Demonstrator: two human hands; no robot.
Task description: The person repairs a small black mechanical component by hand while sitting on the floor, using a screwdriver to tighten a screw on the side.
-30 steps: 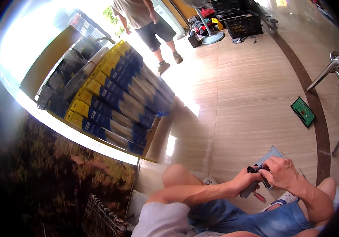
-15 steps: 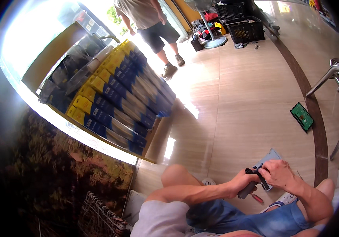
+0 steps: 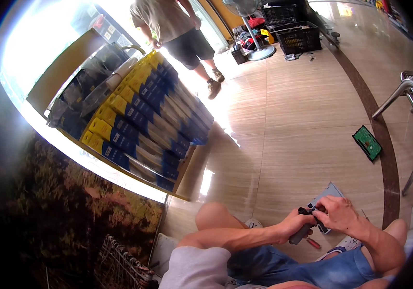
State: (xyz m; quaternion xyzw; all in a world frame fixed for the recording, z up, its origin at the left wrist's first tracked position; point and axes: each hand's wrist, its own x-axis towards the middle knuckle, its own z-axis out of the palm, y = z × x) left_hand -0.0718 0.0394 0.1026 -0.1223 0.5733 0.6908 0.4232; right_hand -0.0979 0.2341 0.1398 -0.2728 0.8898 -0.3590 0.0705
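Observation:
Low at the right, my left hand (image 3: 294, 225) is closed round a dark grey-and-black object (image 3: 299, 235), too small to name surely. My right hand (image 3: 337, 212) is closed with fingertips on the upper black part of it. Beneath the hands, partly hidden by them, lies a light grey metal panel (image 3: 323, 191) on the floor. A small red-handled tool (image 3: 312, 242) is by my bent legs. Beyond them, near the dark floor stripe, lies a green circuit board (image 3: 367, 140) in a black frame.
A rack of blue-and-yellow packages (image 3: 139, 111) stands left; a metal chair (image 3: 408, 91) is right. At the back are a standing person (image 3: 177, 33), a fan (image 3: 257, 52), black baskets (image 3: 296, 38) and piled bags. A dark landscape-printed board (image 3: 95, 202) borders the lower left.
The standing person has shifted, with feet nearer and one hand now by the rack's top. My hands stay together on the dark object, with only slight movement of the fingers.

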